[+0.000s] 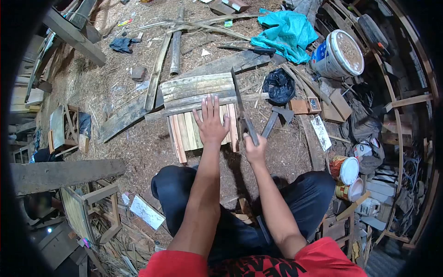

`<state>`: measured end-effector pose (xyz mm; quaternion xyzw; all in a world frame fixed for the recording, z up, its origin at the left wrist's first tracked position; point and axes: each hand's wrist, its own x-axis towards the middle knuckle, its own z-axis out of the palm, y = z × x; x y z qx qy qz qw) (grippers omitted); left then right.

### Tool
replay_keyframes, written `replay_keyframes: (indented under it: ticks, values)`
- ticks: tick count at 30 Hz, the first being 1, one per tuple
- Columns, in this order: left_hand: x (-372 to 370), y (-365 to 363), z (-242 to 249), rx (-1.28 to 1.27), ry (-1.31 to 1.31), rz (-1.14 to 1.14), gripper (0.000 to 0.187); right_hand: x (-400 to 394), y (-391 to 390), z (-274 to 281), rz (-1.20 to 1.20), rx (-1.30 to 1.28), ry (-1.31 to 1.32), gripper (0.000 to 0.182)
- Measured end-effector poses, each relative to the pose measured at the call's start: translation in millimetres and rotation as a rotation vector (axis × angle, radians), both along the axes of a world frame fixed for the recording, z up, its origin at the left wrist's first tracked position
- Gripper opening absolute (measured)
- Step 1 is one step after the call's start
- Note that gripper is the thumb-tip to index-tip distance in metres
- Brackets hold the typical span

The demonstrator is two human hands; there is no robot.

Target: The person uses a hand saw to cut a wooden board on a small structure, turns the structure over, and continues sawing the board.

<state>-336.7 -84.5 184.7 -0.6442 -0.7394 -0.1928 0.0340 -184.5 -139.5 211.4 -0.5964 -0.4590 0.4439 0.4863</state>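
Note:
A small wooden slatted structure (198, 90) stands on the ground before me, with weathered strips on its sloping top and paler upright slats on the near side. My left hand (212, 122) lies flat on it, fingers spread. A long strip (161, 114) crosses the structure and sticks out past both ends. My right hand (255, 150) is closed round the handle of what looks like a hand saw (244, 108). Its long dark blade runs along the structure's right end, across the strip; the teeth cannot be made out. Just right of that hand lies a hatchet (282, 114).
Around the structure are a black plastic bag (279, 86), a wooden block (299, 107), a teal sheet (287, 34) and a white bucket (338, 53). Long planks (122, 121) lie behind it. Paint tins (349, 170) stand at right, a beam (69, 174) at left.

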Motion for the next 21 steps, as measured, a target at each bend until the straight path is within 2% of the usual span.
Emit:
replay_keyframes:
  ticks: [9, 12, 13, 16, 19, 21]
  values:
    - [-2.5, -5.6, 5.0, 0.031, -0.014, -0.012, 0.075, 11.2, -0.4, -4.3, 0.037, 0.024, -0.022, 0.032]
    - [-6.7, -7.9, 8.6, 0.073, -0.09, -0.051, 0.074, 2.7, -2.1, -1.5, -0.014, 0.044, 0.104, 0.033]
    - [-9.0, -9.6, 10.1, 0.069, -0.128, -0.068, 0.073, 3.7, -5.7, 6.3, 0.025, 0.092, 0.012, 0.032]
    - [-24.4, -15.3, 13.8, -0.015, -0.125, -0.108, 0.072, -14.7, -10.0, 28.3, -0.145, 0.235, 0.051, 0.029]
    - [-43.2, -24.6, 16.4, 0.047, -0.058, -0.038, 0.07, -16.8, -0.5, 11.1, -0.245, 0.243, -0.169, 0.023]
    - [-61.5, -38.1, 11.5, 0.182, -0.143, 0.218, 0.069, -18.9, 2.9, -6.7, -0.306, 0.282, -0.182, 0.021]
